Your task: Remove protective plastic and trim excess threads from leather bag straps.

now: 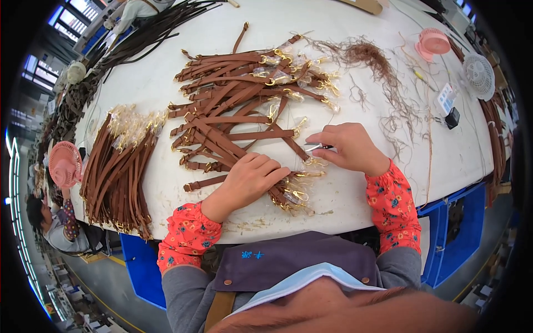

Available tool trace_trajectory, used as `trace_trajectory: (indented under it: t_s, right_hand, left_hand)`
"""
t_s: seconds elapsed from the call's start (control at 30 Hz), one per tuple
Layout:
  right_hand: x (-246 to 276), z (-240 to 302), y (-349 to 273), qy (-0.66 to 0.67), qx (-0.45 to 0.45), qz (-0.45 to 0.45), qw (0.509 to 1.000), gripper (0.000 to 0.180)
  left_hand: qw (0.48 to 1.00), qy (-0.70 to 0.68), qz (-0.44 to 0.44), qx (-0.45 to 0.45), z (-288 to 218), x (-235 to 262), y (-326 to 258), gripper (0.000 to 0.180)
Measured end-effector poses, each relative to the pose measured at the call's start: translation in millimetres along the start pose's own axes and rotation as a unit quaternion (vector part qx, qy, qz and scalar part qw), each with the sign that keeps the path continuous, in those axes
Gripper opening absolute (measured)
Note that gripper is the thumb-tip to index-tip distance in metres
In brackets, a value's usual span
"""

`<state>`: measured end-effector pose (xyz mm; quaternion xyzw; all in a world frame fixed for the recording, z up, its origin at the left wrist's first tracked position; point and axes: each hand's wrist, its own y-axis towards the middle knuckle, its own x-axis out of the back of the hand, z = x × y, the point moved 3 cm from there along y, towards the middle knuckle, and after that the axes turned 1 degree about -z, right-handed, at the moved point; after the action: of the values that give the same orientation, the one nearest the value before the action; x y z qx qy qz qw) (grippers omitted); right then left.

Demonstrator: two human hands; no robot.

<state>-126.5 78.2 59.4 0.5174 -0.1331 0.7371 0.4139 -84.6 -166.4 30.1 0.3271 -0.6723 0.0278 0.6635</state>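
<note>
My left hand lies palm down on the near end of the pile, its fingers closed over a brown strap with gold metal clips in clear plastic wrap. In my right hand is a pair of small thread snips, silver-tipped with a dark part, pinched between thumb and fingers. The tips point left, just above a gold clip at a strap's end. Beyond both hands spreads the pile of brown straps, most with their gold clips toward the right. My left palm hides part of the straps beneath it.
A second strap bundle lies at the left, beside a pink fan. Loose brown threads lie at the far right. Another pink fan, a white fan and a small black box stand along the right. A co-worker sits at left.
</note>
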Motion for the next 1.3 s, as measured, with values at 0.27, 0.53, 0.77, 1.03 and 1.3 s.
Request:
trace_trajectory:
  t_s: [0.27,0.53,0.77,1.03,1.3]
  right_hand:
    - [-18.5,21.5,3.3,-0.045,0.083,0.001,0.996,0.018]
    - [-25.1,11.6,2.5,-0.134,0.036,-0.001,0.99,0.021]
    - [-15.4,17.1,2.5,-0.05,-0.002,-0.037,0.998,0.029]
    - [-46.2,-8.8,6.1,0.026,-0.098,-0.07,0.992,0.033]
    - [-24.5,-8.8,9.4,0.034,-0.157,-0.081,0.984,0.027]
  left_hand:
    - [1.0,-0.003,0.003,0.005,-0.3,1.1,0.2,0.035]
    - [0.999,-0.029,0.013,-0.009,-3.0,9.2,-1.5,0.035]
    - [0.992,-0.037,0.119,0.03,-4.3,22.9,-1.9,0.031]
    - [0.991,0.086,0.044,0.088,12.4,12.0,15.6,0.03]
    - [0.991,0.001,0.058,0.118,23.5,0.0,15.6,0.045]
